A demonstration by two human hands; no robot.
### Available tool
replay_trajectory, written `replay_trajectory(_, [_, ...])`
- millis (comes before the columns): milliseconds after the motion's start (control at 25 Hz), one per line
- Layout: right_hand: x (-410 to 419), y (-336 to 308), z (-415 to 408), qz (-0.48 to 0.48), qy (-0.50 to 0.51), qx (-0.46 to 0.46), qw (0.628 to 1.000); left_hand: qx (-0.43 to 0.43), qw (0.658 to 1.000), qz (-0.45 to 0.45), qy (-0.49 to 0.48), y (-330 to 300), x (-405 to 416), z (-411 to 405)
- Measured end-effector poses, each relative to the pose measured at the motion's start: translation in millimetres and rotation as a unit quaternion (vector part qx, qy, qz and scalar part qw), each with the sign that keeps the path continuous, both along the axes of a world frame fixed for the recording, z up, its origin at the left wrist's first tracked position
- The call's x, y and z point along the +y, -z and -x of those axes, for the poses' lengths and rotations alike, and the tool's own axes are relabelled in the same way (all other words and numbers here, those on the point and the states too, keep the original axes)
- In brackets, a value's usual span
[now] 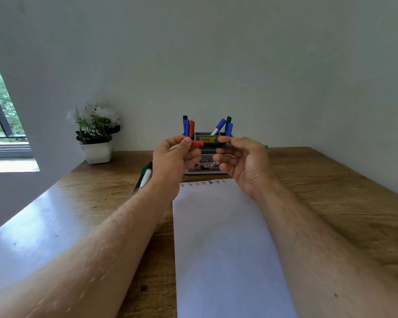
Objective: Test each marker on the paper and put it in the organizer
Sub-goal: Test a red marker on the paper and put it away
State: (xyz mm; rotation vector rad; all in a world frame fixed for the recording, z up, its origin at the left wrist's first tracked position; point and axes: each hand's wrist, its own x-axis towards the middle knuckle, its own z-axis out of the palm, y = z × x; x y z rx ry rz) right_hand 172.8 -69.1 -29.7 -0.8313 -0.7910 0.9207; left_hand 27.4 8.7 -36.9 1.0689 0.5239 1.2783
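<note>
A marker with a red cap (197, 143) and a black barrel (210, 144) is held level in the air in front of the grey organizer (207, 135). My left hand (174, 157) pinches the red cap end. My right hand (241, 161) grips the black barrel; a green tip (266, 147) pokes out past this hand. Several capped markers, blue, red, black and green, stand in the organizer. A white sheet of paper (225, 244) lies below my hands, with small coloured test marks (203, 183) along its far edge.
Loose markers (144, 176) lie on the wooden table (331, 193) left of the paper, partly hidden by my left wrist. A white pot of white flowers (97, 134) stands at the back left by the wall. A window is at far left.
</note>
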Motion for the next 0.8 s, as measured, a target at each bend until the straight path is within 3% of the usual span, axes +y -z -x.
replay_trajectory(120, [-1.1,0.9,-1.0,0.009,-0.014,-0.006,1.000,0.026,0.999,-0.016,-0.024,-0.2,0.1,0.6])
replay_trajectory(280, [0.6,0.4,0.6,0.024,0.044,-0.075,0.996,0.034,0.998,-0.026,-0.048,-1.8,-1.9,-0.4])
replay_trajectory(360, [-0.8,2.1,-0.6,0.041,0.085,-0.178,0.979,0.016,0.998,-0.020,-0.065,-3.9,-0.3,2.2])
replay_trajectory(440, [0.3,6.8,2.1,0.068,0.136,-0.336,0.929,0.013,0.996,-0.025,-0.084,-4.8,1.9,4.7])
replay_trajectory(520, [3.9,10.2,7.9,0.068,0.171,-0.418,0.889,0.008,0.995,-0.023,-0.095,-4.5,2.8,5.8])
replay_trajectory(800, [8.4,11.1,16.0,0.051,0.160,-0.381,0.909,-0.029,0.995,-0.002,-0.096,-7.3,1.8,0.4])
